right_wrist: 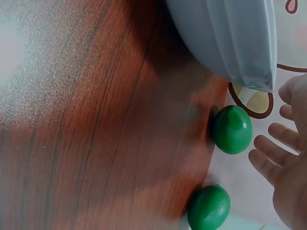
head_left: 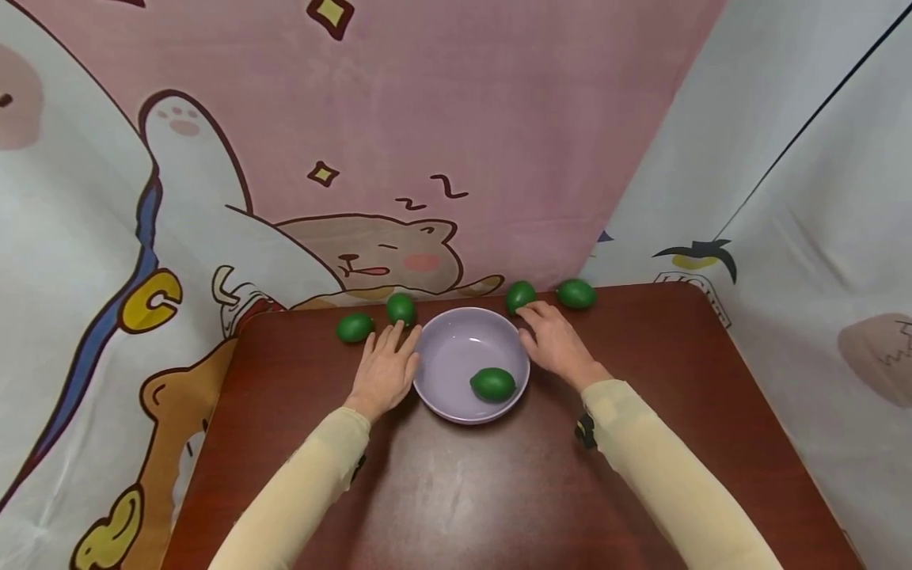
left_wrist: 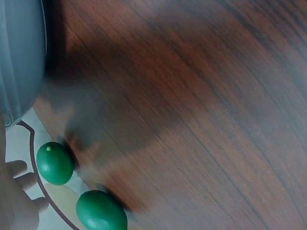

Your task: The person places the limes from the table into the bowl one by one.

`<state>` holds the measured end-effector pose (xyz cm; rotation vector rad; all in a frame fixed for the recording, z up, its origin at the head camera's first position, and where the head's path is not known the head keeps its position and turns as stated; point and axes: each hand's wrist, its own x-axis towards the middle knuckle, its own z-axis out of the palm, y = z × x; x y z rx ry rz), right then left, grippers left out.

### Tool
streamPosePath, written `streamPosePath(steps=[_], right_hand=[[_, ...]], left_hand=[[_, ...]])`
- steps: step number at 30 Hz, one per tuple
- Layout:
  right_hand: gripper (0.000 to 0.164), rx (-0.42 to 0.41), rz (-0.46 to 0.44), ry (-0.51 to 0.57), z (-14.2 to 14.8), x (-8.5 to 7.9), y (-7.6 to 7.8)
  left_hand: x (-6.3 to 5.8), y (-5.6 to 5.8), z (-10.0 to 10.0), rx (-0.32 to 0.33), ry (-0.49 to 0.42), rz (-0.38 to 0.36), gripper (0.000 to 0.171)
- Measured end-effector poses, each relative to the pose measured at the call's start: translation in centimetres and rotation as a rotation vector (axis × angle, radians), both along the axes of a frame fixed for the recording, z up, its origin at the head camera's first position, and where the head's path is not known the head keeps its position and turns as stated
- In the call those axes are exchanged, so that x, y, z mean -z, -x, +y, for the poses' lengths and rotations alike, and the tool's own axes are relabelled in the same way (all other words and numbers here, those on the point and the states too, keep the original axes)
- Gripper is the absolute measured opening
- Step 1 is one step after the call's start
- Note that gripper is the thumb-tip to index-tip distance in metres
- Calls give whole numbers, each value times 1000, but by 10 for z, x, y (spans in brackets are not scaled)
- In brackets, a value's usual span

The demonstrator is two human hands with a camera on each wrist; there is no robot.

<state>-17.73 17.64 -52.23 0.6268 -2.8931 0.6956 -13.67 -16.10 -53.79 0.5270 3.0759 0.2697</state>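
A round lilac bowl (head_left: pixel 449 348) stands on the table with one green lime (head_left: pixel 493 385) lying inside it. My left hand (head_left: pixel 385 368) is at the bowl's left side, fingers extended toward a lime (head_left: pixel 401 309) behind it; another lime (head_left: pixel 355 327) lies further left. On the other side my right hand (head_left: pixel 559 344) reaches over the table, its fingertips near a lime (head_left: pixel 521 297). A further lime (head_left: pixel 576 294) lies to the right. In the right wrist view the fingers (right_wrist: pixel 271 153) are spread and apart from the lime (right_wrist: pixel 232 129). Neither hand holds anything.
The dark red-brown wooden table (head_left: pixel 456 491) reaches back to a cartoon-printed cloth (head_left: pixel 513 142). The outer limes sit close to the table's back edge. More printed cloth (head_left: pixel 819 277) hangs along the right side.
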Motion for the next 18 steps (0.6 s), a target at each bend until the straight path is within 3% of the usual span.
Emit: streamPosePath(steps=[18], right_hand=[[48,46,-73,-6,1,2,13]], left_hand=[[2,1,-2,11,-2,17,53]])
